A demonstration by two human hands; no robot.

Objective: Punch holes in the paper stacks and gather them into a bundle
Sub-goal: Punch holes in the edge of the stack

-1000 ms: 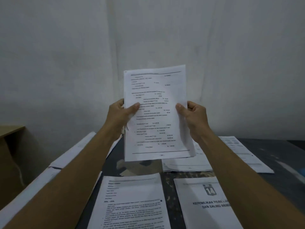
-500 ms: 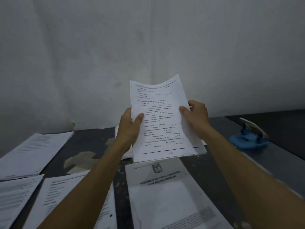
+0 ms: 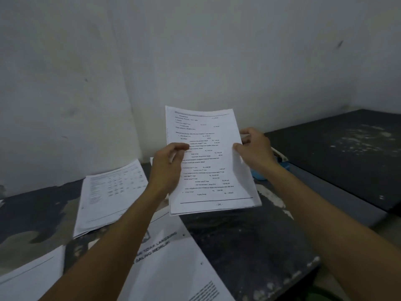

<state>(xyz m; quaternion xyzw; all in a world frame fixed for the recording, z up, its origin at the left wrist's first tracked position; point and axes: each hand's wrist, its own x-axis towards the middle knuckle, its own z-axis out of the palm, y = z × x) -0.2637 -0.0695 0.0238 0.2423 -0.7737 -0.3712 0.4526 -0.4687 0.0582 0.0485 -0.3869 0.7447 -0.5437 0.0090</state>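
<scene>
Midway through the job, both hands, left hand [image 3: 168,165] and right hand [image 3: 256,151], pinch a printed paper stack [image 3: 208,161] by its sides above the surface [image 3: 249,235], apparently bound next for the blue hole punch [image 3: 282,165] at right.

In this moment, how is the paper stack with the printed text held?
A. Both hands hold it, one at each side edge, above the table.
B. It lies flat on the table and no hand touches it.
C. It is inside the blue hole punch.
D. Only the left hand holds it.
A: the left hand grips the left edge of the paper stack and the right hand grips its right edge, lifted above the dark table.
</scene>
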